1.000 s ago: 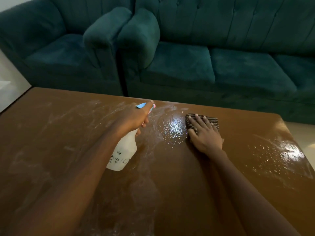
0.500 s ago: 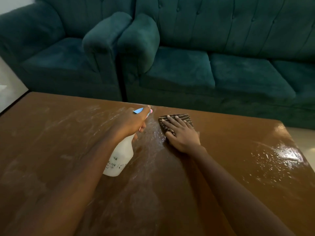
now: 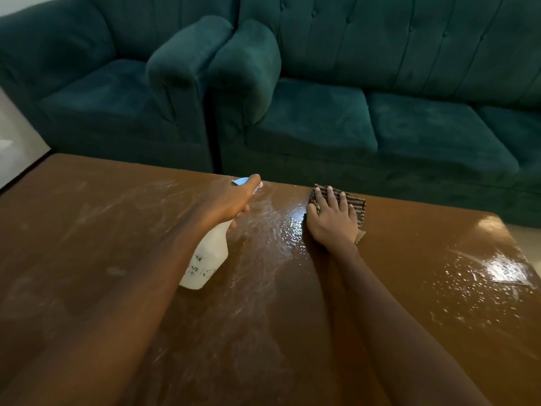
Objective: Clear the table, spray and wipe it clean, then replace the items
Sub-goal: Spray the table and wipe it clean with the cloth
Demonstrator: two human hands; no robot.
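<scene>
L hand point(image 3: 225, 200): fingers clenched round neck of white spray bottle point(image 3: 209, 259). Bottle head mostly hidden under them; only a blue tip & pink bit poke out past the fingers. Label blurred, partly cut off by forearm. R hand point(image 3: 332, 221): flat, fingers straight, pressing striped cloth point(image 3: 355, 205) onto desk point(image 3: 117, 230). Cloth mostly covered, edges show beyond fingertips & to their right. Wet sheen just left of those fingers.

Right hand point(image 3: 332, 221) slides striped cloth point(image 3: 355, 205) back rightward along far edge of tabletop point(image 3: 87, 244), away from spray bottle point(image 3: 209, 259) after sweeping toward it; wet glossy patch point(image 3: 289, 222) shows between them again.
</scene>
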